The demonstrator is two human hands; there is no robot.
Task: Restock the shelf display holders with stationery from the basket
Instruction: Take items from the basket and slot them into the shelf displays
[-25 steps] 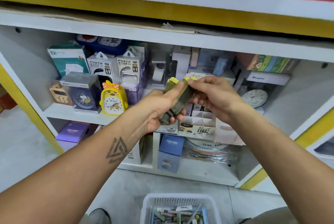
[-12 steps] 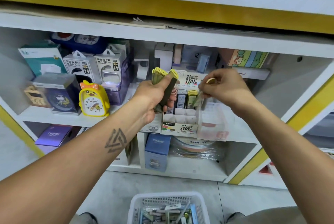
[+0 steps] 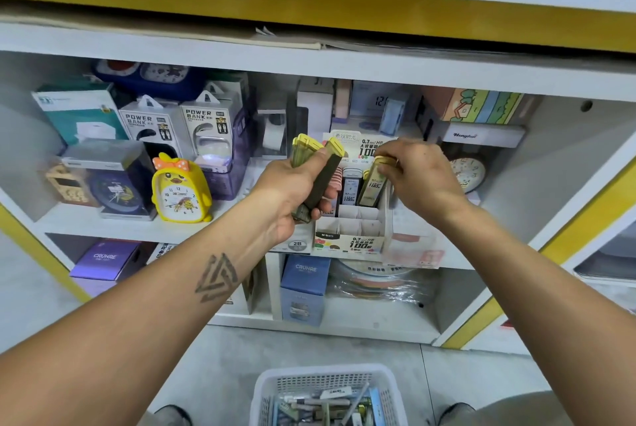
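Note:
My left hand [image 3: 292, 191] grips a bundle of yellow-capped pencil lead cases [image 3: 318, 164], held upright in front of the shelf. My right hand [image 3: 418, 176] pinches the top of one more yellow-capped lead case [image 3: 373, 184] and holds it down in a back slot of the cardboard display holder [image 3: 351, 236], beside a dark-capped case standing there. The holder's front slots show white dividers with nothing in them. The white basket [image 3: 327, 391] with mixed stationery stands on the floor below, between my feet.
Left on the shelf stand a yellow duck alarm clock [image 3: 180, 191], power bank boxes [image 3: 206, 129] and a boxed clock. A clear plastic box [image 3: 416, 246] sits right of the holder. A round clock [image 3: 468, 172] lies behind my right hand. Blue boxes fill the lower shelf.
My right hand took one case from the bundle, carried it to the holder and has lowered it into a back slot. The left hand kept the bundle nearly still.

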